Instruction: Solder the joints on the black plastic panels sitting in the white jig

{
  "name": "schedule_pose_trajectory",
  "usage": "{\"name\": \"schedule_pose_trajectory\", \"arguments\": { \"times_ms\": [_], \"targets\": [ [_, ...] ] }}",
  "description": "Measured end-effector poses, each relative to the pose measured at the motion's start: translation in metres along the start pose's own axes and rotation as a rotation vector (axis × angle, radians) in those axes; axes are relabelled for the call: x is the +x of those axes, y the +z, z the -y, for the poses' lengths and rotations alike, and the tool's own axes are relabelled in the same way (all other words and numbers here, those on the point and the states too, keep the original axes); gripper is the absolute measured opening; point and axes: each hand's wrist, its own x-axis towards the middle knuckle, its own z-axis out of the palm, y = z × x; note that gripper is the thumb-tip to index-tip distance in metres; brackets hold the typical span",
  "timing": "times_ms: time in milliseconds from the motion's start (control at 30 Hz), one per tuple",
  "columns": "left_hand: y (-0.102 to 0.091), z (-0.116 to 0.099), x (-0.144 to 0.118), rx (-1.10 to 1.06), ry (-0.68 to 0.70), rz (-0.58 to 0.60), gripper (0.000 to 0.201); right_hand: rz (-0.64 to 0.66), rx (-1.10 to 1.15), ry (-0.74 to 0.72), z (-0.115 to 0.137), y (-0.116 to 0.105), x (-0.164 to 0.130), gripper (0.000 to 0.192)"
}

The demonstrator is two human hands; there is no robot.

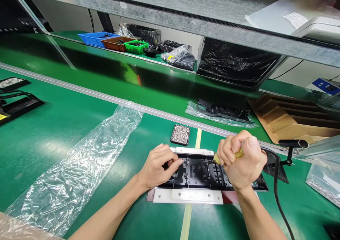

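My left hand [156, 167] rests fingers curled on the black moulded plastic panel [196, 174], pinching something too small to tell. The panel lies in a white, flat jig [186, 196] on the green belt [66, 126]. My right hand [243, 162] is fisted tight around a yellowish tool handle [237, 155], tip on the panel. A crinkled clear bag [87, 158] lies left; a speckled tray [180, 134] sits just behind.
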Motion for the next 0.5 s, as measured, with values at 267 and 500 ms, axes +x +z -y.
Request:
{"name": "schedule_pose_trajectory", "arguments": {
  "times_ms": [267,500],
  "targets": [
    [0.0002,-0.0009,-0.0003,0.003,0.001,0.000,0.023,0.001,0.020,0.004,-0.0006,-0.0002,-0.0007,0.040],
    [-0.0005,-0.0007,-0.0009,0.003,-0.001,0.003,0.023,0.008,0.016,-0.002,-0.0009,-0.0009,-0.0004,0.040]
  ]
}}
